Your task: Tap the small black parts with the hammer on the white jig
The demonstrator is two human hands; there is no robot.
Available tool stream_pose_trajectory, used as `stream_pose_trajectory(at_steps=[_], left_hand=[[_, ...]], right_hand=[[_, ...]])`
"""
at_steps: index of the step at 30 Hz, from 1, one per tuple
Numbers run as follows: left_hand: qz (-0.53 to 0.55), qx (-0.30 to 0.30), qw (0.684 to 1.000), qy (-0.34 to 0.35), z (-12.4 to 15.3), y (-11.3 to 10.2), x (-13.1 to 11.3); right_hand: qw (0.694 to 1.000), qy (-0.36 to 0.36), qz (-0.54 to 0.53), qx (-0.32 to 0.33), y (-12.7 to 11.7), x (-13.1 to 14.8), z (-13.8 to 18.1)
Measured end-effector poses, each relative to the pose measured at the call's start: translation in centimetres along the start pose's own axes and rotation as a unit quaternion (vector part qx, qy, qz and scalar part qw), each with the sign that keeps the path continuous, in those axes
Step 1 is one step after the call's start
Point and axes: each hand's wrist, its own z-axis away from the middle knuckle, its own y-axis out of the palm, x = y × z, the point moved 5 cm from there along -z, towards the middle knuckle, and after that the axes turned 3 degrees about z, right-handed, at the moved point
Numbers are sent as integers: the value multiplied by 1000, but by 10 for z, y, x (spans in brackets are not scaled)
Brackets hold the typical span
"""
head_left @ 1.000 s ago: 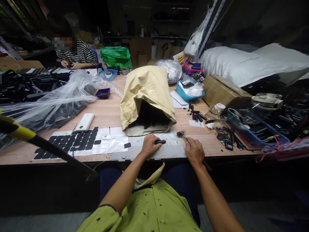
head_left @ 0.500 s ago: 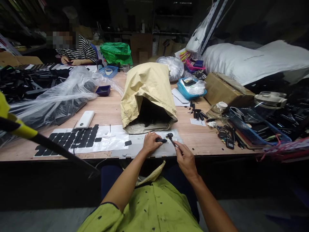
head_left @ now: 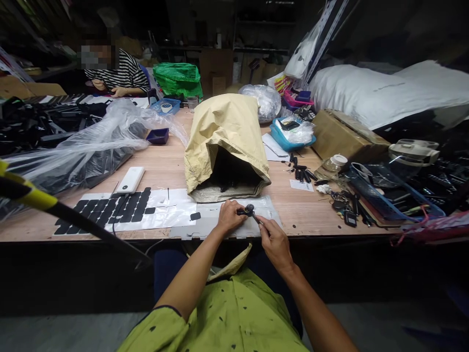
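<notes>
My left hand is closed on a small black piece low over the grey board at the table's front edge. In my right hand is a short tool with a round dark head and a metallic handle. That head is at the end of the black piece; whether they touch cannot be made out. Just behind both hands a yellowish sack lies with its dark mouth facing me. Dark things inside it are hard to tell apart.
To the left, a white sheet with black stickers lies under a white power bank. A black and yellow bar crosses the left foreground. Small black parts and a blue basket sit right. Another person works at back left.
My right hand has moved left, bringing the tool's round head to the black piece. My left hand has stayed in place. The other person's hands have shifted slightly.
</notes>
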Motion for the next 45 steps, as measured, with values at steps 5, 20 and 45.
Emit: stream_pose_trajectory(at_steps=[5, 20, 45], left_hand=[[10, -6, 1000, -4, 1, 0, -1], [6, -11, 1000, 8, 4, 1, -1], [-88, 71, 986, 126, 123, -17, 25]], right_hand=[[999, 15, 31, -6, -3, -18, -3], [932, 129, 323, -108, -25, -96, -30], [915, 86, 370, -135, -21, -88, -30]])
